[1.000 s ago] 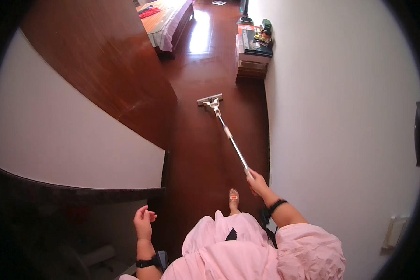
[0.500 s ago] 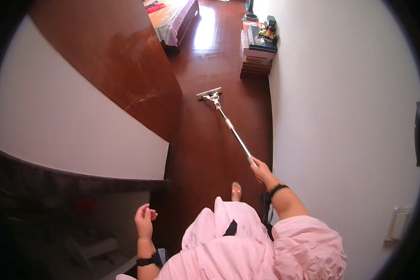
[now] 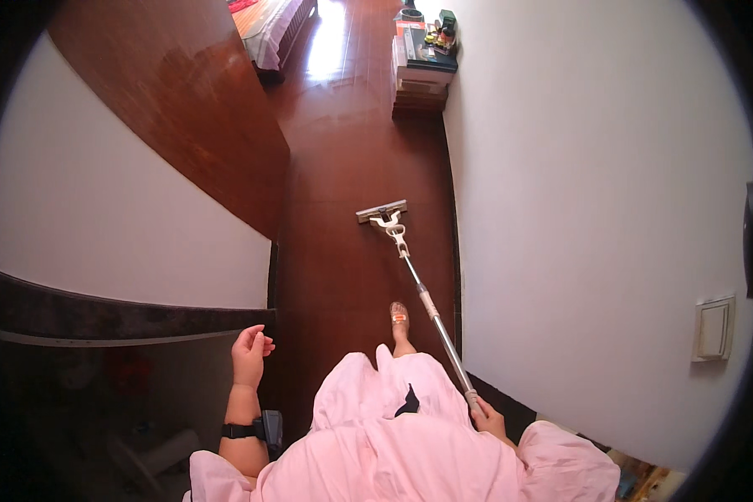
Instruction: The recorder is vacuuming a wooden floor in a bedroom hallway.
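Observation:
A flat-headed mop (image 3: 445, 335) with a metal pole slants up from my right side, its wide head (image 3: 382, 211) down on the reddish-brown wooden floor ahead of me. My right hand (image 3: 492, 418) is wrapped round the upper end of the pole, close beside my pink garment. Off to the left, my left hand (image 3: 251, 345) hangs in the air near the end of a dark ledge. Its fingers are loosely curled and nothing shows in them. One sandalled foot (image 3: 400, 316) stands forward, left of the pole.
White wall (image 3: 577, 209) with a switch (image 3: 714, 330) runs along the right. A stack of boxes (image 3: 422, 71) with small items on top stands against it. Left are a brown wooden panel (image 3: 176, 109) and a dark ledge (image 3: 125, 314). A bed (image 3: 269, 38) lies far left.
The mop has come back toward me, and my right hand has drawn down to my side with it. My left hand has risen a little. I have moved forward.

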A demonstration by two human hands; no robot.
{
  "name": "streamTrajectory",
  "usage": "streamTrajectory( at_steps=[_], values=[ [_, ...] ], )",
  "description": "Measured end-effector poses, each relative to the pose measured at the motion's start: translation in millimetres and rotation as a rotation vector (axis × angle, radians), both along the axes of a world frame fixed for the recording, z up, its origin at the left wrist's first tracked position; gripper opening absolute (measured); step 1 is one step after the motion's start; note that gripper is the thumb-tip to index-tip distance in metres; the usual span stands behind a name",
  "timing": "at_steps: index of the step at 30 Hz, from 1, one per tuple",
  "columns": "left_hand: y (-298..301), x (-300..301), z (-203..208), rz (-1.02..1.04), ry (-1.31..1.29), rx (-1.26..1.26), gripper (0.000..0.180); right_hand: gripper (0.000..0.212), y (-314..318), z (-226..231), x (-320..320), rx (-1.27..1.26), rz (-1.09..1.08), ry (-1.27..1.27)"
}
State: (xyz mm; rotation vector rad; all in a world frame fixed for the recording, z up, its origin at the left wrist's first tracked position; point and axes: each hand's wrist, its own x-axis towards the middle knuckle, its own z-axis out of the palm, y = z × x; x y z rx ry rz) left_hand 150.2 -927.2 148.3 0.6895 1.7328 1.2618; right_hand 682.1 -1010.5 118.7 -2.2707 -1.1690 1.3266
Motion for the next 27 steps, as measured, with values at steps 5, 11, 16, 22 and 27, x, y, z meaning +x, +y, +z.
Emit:
streamTrajectory(
  at_steps=[5,11,16,22,27],
  values=[
    [5,8,5,0.036,-0.029,-0.018,0.020,0.042,54,-92,19,0.305,0.266,-0.098],
    [-3,8,8,0.125,0.001,-0.049,0.019,0.042,260,-147,-81,0.345,0.167,0.187],
    [-2,21,24,0.203,0.070,-0.103,0.020,0.042,434,-89,-162,0.236,0.144,0.224],
    [5,26,38,0.222,0.046,-0.076,0.026,0.039,444,-51,-151,0.152,0.134,0.196],
    [-8,18,31,0.195,0.029,-0.020,0.026,0.045,298,-60,-61,0.098,0.183,0.185]
  ],
)
